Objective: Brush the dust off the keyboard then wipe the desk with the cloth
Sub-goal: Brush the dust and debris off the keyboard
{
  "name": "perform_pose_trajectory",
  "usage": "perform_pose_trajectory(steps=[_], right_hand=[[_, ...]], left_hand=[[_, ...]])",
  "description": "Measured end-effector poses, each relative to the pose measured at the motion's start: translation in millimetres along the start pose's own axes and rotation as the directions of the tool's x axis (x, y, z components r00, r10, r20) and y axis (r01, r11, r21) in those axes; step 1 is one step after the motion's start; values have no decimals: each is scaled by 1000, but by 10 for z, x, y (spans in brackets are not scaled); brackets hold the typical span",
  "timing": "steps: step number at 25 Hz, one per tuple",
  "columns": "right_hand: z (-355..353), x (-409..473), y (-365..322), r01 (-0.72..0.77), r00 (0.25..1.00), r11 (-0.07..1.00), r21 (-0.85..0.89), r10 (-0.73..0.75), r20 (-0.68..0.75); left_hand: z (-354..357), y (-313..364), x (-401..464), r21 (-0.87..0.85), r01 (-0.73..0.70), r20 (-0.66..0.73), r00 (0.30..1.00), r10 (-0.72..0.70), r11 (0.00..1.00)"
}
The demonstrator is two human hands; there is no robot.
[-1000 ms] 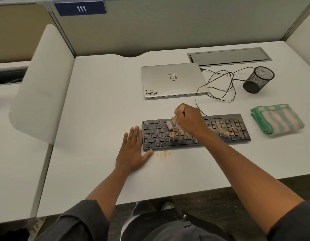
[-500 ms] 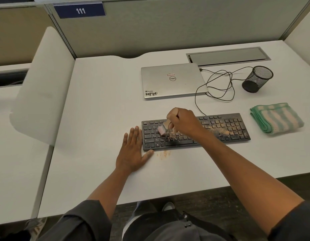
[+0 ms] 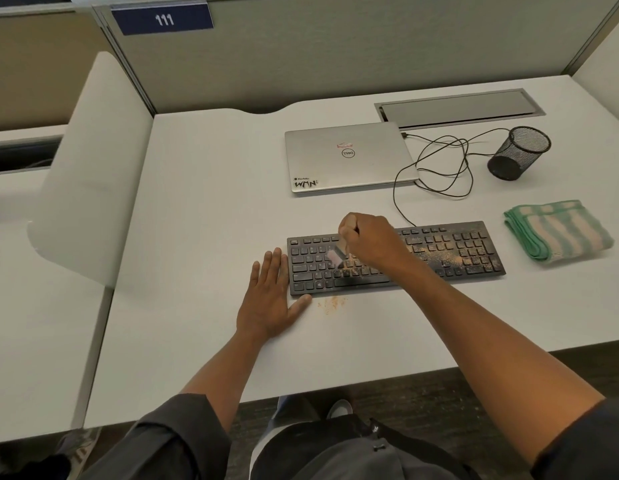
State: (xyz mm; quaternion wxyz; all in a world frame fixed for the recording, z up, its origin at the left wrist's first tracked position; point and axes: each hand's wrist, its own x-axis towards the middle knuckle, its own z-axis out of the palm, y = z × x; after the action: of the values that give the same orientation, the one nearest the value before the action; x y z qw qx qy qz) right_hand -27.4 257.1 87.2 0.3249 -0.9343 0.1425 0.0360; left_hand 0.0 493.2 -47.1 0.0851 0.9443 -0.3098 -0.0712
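The left hand (image 3: 270,295) lies flat, bracing the dusty black keyboard (image 3: 394,258) while the right hand (image 3: 372,242) grips a small wooden-handled brush (image 3: 337,252) to sweep its keys.

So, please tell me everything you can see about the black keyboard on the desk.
The keyboard is a flat, black, full-size model, plastic by its look, with a number pad at its right end. It lies level on the white desk, in front of the closed laptop. Orange-brown dust covers its middle and right keys; the left keys look cleaner. A thin black cable leaves its back edge. The left hand rests flat against its left end, and the right hand holds a small brush on the keys.
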Motion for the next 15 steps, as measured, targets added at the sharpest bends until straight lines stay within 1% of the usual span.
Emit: perform_pose_trajectory(steps=[1,2,3,5,6,7,8,9,10,11,12,13,15], right_hand=[[-35,7,8,-17,999,997,-71,15,-31],[-66,19,7,-22,998,994,-106,16,-53],[-87,31,-5,-18,998,997,-79,14,-54],[-74,34,-68,-22,1000,991,135,22,5],[-46,19,-106,-31,999,978,205,22,43],[-10,4,-129,-28,998,979,202,16,63],[24,-3,-129,-26,998,989,142,17,61],[29,-8,-127,-36,999,998,54,34,31],[12,-2,-128,-56,998,997,-46,54,-25],[-12,6,-121,-78,994,991,-111,70,-81],[-34,17,-109,-95,990,989,-114,81,-119],[-43,20,-104,-104,988,992,-68,95,-125],[-17,12,-102,-101,991,990,98,109,-80]], left_hand=[[0,-2,3,1,1,1,1000,-1,1000],[-1,-2,7,2,1,4,1000,-2,1000],[0,-2,6,3,2,7,1000,-2,1000],[-2,4,5,0,3,1,1000,-3,1000],[-4,7,4,-2,4,2,1000,-4,1000],[-5,7,5,-3,5,5,1000,-5,1000],[-4,8,6,-1,5,8,1000,-5,1000],[-3,8,7,5,7,11,1000,-7,1000],[-5,5,9,10,11,17,1000,-11,1000],[-8,4,11,14,13,22,1000,-14,1000],[-10,5,13,18,14,27,1000,-14,1000],[-10,4,9,22,14,29,999,-15,1000],[-7,4,10,24,13,27,1000,-14,1000]])
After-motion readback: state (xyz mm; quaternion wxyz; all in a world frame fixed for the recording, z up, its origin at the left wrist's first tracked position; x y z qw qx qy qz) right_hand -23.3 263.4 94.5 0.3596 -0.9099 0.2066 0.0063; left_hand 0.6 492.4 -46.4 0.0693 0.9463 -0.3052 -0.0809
